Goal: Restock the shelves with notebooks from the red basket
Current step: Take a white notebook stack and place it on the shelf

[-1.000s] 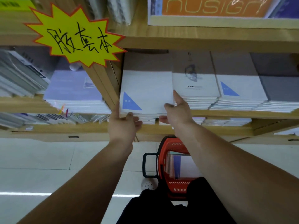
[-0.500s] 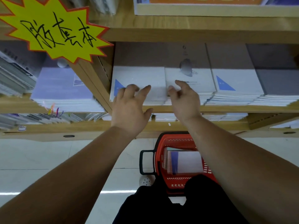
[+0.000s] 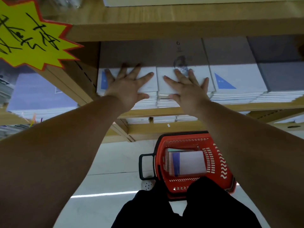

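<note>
My left hand (image 3: 126, 89) and right hand (image 3: 187, 89), flat, fingers splayed, clasping nothing, press adjacent stacks of white paper notebooks (image 3: 148, 86) on the pale wooden shelf (image 3: 164, 111) at mid-frame; red plastic basket (image 3: 221, 162) holding white-and-blue notebooks (image 3: 190, 163) sits lower centre, directly below, nearer my right hand.

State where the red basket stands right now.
In the head view the red basket stands on the floor at lower centre-right, below the right hand and the wooden shelf, with notebooks inside.
</note>
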A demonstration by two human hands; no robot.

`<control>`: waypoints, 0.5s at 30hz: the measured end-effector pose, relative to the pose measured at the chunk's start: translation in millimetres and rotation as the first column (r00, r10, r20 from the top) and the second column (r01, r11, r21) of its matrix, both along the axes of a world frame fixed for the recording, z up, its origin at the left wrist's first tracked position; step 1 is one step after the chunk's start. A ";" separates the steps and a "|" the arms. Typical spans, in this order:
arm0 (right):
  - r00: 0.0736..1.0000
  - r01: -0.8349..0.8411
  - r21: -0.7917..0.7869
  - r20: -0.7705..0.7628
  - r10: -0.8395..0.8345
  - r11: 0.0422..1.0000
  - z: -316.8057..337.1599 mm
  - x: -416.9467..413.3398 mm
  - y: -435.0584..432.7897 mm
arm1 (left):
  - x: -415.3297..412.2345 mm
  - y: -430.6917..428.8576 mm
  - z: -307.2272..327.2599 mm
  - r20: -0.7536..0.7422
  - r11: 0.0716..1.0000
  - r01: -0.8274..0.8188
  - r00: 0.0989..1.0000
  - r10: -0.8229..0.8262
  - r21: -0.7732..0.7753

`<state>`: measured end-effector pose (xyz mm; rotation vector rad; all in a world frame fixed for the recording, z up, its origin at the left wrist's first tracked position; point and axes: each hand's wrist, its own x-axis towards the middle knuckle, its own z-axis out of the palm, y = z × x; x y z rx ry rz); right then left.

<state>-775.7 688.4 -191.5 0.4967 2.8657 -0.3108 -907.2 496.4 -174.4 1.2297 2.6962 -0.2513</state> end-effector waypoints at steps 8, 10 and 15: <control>0.999 -0.040 -0.055 0.011 0.041 0.998 2.3 -0.9 10.0 | 6.9 4.0 5.3 -0.047 1.000 0.000 0.999 0.000 -0.002; 0.997 -0.071 -0.032 0.005 0.071 0.997 2.0 2.7 12.6 | 15.9 10.7 4.5 -0.087 0.999 0.047 0.995 -0.046 0.009; 0.994 -0.108 0.010 -0.022 0.108 0.994 -3.2 3.7 18.5 | 12.6 23.9 -6.3 0.013 0.999 0.046 0.999 -0.046 0.014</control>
